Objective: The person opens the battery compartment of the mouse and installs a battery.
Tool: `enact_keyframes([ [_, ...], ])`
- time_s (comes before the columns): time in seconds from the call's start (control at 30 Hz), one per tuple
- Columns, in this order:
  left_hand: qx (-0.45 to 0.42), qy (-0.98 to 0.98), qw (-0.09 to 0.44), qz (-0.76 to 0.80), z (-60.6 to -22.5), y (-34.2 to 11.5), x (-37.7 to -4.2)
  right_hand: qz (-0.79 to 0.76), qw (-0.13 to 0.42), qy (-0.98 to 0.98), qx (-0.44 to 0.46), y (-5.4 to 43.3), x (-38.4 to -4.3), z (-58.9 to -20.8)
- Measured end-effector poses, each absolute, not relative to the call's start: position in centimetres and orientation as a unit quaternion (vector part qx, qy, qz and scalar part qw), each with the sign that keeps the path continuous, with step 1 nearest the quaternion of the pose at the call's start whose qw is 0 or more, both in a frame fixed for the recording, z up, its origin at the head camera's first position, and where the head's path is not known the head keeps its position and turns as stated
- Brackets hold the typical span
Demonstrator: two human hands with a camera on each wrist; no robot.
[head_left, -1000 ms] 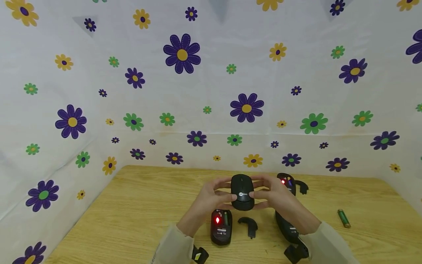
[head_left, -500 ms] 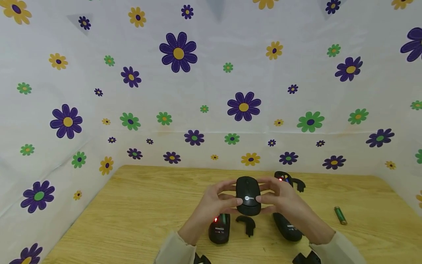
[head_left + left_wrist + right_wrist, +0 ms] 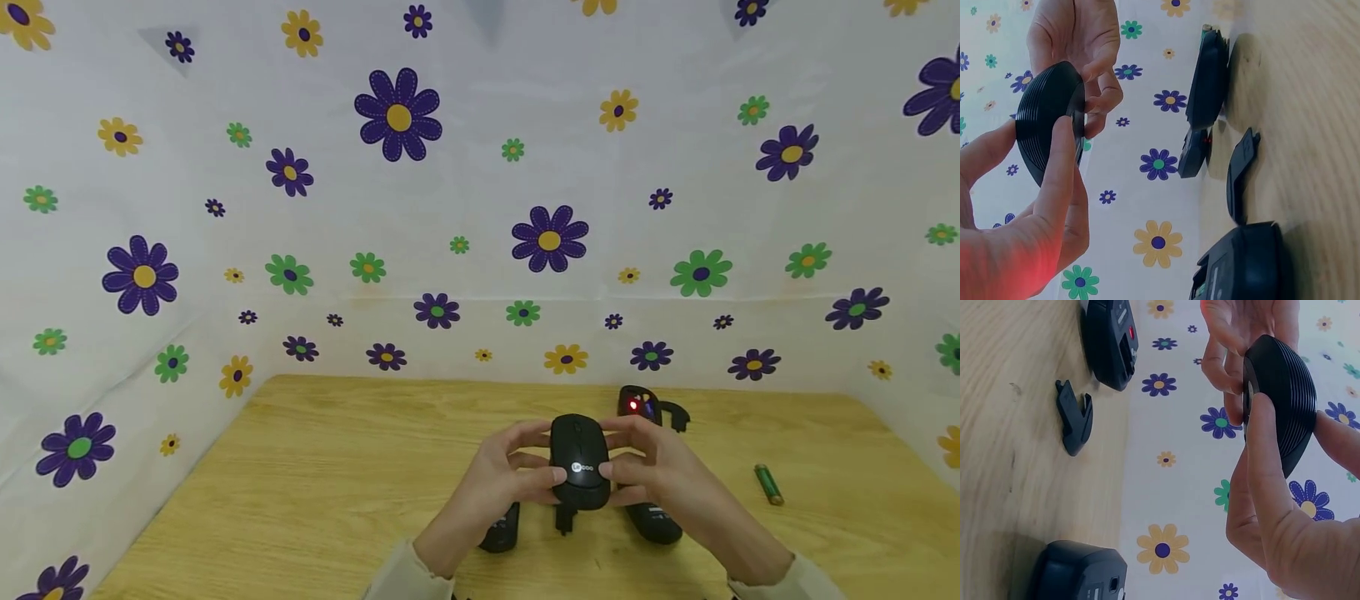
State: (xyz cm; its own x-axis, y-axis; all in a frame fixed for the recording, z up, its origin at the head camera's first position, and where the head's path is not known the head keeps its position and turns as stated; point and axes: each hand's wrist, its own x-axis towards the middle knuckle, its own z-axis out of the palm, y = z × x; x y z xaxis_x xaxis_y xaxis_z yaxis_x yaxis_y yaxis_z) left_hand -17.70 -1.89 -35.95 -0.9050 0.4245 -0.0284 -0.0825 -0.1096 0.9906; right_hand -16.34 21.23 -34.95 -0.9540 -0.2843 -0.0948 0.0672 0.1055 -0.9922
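Observation:
A black computer mouse [image 3: 580, 458] is held above the table between both hands, its buttons and white logo facing up in the head view. My left hand [image 3: 513, 473] grips its left side, thumb on the top and fingers at the edge and underneath. On the right side, my right hand [image 3: 663, 471] grips it the same way. Ridged sides of the mouse [image 3: 1047, 119] show in the left wrist view. Below it lies a loose black battery cover [image 3: 1075, 419], mostly hidden by the held mouse in the head view.
Upside-down mice lie on the wooden table: one at left [image 3: 502, 532], one at right [image 3: 654, 523] and one farther back [image 3: 636, 403] with a red light. Beside the back one is another cover [image 3: 677, 415]. A green battery [image 3: 768, 485] lies at right. Flowered cloth [image 3: 450, 208] encloses the table.
Both hands have brought the mouse lower and to the right in the head view, nearer to me. It now covers more of the loose battery cover. Both grips stay the same.

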Motion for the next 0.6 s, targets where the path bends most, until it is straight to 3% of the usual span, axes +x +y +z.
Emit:
enact_keyframes([
  [0.6, 0.113, 0.647, 0.184, 0.731, -36.6, -2.0, -16.3, -0.679, 0.167, 0.71, -0.088, 21.6, -15.3, -36.0],
])
